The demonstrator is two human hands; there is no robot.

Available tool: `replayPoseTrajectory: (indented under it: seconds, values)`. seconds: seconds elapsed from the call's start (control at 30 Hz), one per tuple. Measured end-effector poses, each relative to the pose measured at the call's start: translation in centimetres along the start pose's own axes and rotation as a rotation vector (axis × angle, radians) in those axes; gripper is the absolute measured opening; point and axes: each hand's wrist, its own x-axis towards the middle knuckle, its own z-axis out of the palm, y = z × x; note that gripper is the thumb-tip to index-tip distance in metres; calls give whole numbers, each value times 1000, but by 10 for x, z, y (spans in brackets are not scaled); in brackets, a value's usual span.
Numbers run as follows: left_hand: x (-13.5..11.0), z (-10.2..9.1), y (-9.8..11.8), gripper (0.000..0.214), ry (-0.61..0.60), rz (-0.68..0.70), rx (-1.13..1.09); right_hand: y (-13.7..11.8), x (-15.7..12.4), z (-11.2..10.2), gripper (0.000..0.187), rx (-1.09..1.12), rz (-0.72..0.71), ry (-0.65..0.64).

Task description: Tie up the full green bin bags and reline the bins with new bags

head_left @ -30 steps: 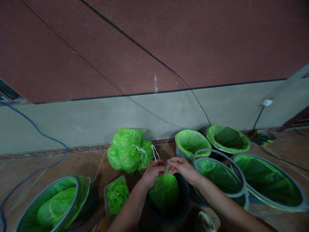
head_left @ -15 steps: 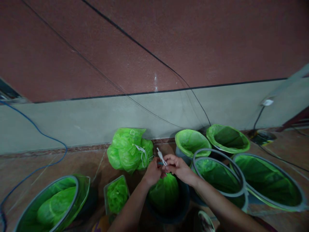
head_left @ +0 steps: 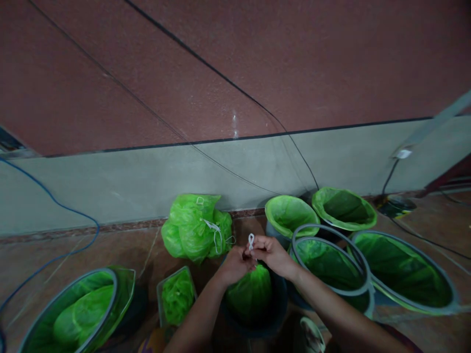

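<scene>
A green mesh bag [head_left: 250,296] stands in a dark bucket [head_left: 282,309] directly before me, its top gathered up to my fingers. A small loop of white cord [head_left: 250,240] sticks up between my hands. My right hand [head_left: 271,254] pinches the cord at the base of the loop, thumb and forefinger together. Against it, my left hand [head_left: 237,264] is closed at the same spot, fingers curled over the bag's neck and cord. The exact grip of the left fingertips is partly hidden.
Several green bags [head_left: 196,228] tied with white cord lie against the wall. A tray [head_left: 160,301] of folded green mesh stands to the left, beside a lined bin [head_left: 117,289]. Several green-lined bins [head_left: 292,215] crowd the right. A blue cable [head_left: 61,200] runs over the floor.
The cord above my fingers has gone from a longer upright strand to a short loop. My left hand has turned over, its back now more upward. The view has shifted slightly.
</scene>
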Motion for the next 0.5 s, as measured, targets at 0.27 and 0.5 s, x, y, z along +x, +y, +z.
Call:
replayPoseTrajectory:
  seconds: [0.27, 0.5]
  values:
    - [3, 0, -5, 10, 72, 46, -14, 15, 5, -7, 36, -176, -71, 113]
    - [1, 2, -6, 10, 60, 88, 33, 20, 3, -11, 32, -490, -30, -99]
